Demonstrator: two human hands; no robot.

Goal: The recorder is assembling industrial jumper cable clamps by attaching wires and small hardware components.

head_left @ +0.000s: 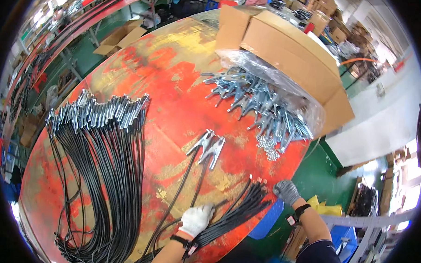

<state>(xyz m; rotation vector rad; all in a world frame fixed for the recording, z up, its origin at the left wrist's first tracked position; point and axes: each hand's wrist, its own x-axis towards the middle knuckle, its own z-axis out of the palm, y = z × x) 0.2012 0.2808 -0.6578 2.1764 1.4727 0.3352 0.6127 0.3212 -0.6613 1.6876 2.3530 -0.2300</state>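
Note:
My left hand [196,220], in a white glove, is closed around a black cable at the near side of the table. Just right of it lies a bundle of loose black cables [237,215] with their ends fanned out. My right hand [286,192], in a grey glove, is curled at the table's right edge beside those cable ends; whatever its fingers hold is hidden. Two metal spring clamps [207,150] lie ahead of my left hand, with black cables running from them toward me. A large row of clamped cables [105,155] spreads across the left of the table.
A cardboard box [287,55] lies on its side at the far right, with a heap of metal clamps [258,100] spilling from its plastic liner. Small metal parts [268,147] lie by the heap. The red, worn table [170,83] has a curved edge. A blue stool-like surface [268,221] sits below it.

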